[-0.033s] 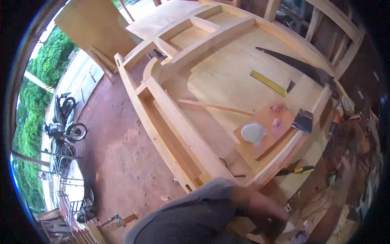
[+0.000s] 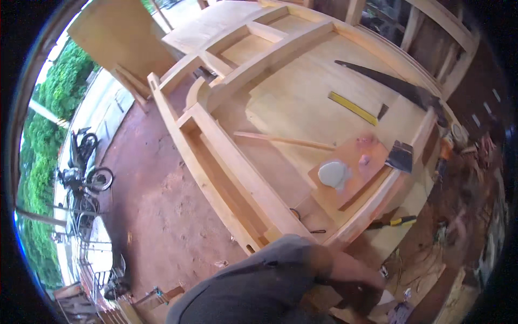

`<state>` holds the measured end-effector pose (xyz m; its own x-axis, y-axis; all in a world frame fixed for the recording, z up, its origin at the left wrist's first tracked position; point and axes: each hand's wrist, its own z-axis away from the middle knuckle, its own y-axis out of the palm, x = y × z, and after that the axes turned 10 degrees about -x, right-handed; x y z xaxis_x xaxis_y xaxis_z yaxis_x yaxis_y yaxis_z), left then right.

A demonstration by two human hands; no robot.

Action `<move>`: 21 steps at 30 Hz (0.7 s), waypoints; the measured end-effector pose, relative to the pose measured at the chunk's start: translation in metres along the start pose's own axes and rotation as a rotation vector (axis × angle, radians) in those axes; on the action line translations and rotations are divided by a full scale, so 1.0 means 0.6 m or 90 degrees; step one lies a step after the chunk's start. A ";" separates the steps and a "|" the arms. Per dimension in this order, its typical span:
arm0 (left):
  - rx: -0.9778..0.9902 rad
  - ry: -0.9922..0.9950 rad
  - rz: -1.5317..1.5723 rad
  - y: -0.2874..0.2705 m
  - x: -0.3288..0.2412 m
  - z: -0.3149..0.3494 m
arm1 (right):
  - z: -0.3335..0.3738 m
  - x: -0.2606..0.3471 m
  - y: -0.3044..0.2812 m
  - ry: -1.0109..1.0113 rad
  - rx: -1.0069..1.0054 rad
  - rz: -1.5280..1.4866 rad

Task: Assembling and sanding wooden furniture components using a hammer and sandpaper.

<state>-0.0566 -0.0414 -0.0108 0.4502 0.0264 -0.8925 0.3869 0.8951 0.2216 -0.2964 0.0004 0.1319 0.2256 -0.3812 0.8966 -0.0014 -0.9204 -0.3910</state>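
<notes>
My left arm, in a grey sleeve, reaches across the lower edge, and my left hand [image 2: 362,296] is low at the right with its fingers curled. Beside it is a small white piece [image 2: 386,297]; whether the hand grips it is not clear. My right hand [image 2: 459,229] is stretched out over the cluttered ground at the right, smeared by motion, so its fingers cannot be read. Nearest to the hands lies a yellow-and-black handled tool [image 2: 400,221]. Above it, a dark flat scraper blade [image 2: 400,156] rests on the edge of the large wooden frame [image 2: 372,210].
On the frame's panel lie a board [image 2: 353,189] with grey putty [image 2: 333,174] and pink dabs, a thin wooden strip [image 2: 286,141], a yellow try square [image 2: 353,108] and a handsaw [image 2: 386,82]. Motorcycles [image 2: 86,178] stand at the left. A plywood sheet [image 2: 116,38] leans behind.
My right hand has shifted slightly downward, still blurred. My left hand stays nearly in place. The whole scene slides a little left as the view shifts.
</notes>
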 end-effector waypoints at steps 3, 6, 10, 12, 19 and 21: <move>0.103 0.109 0.020 -0.010 0.035 -0.020 | 0.160 -0.037 -0.151 0.108 -0.094 -0.144; 0.252 0.353 0.323 -0.010 0.070 -0.035 | 0.293 -0.045 -0.277 0.243 -0.105 -0.187; 0.386 0.101 -0.329 0.022 0.032 -0.065 | 0.427 -0.048 -0.415 0.344 -0.212 -0.191; 0.488 0.049 -0.445 0.037 -0.001 -0.059 | 0.465 -0.079 -0.447 0.386 -0.205 -0.199; 0.452 -0.168 -0.443 0.032 -0.091 -0.020 | 0.551 -0.151 -0.423 0.434 -0.128 -0.017; 0.369 -0.180 -0.458 0.030 -0.098 -0.015 | 0.556 -0.148 -0.422 0.454 -0.120 -0.014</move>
<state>-0.0834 -0.0230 0.0419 0.0984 -0.6184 -0.7797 0.9490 0.2940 -0.1135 0.0091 0.2967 0.0817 -0.4607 -0.2677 0.8462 -0.1856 -0.9033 -0.3868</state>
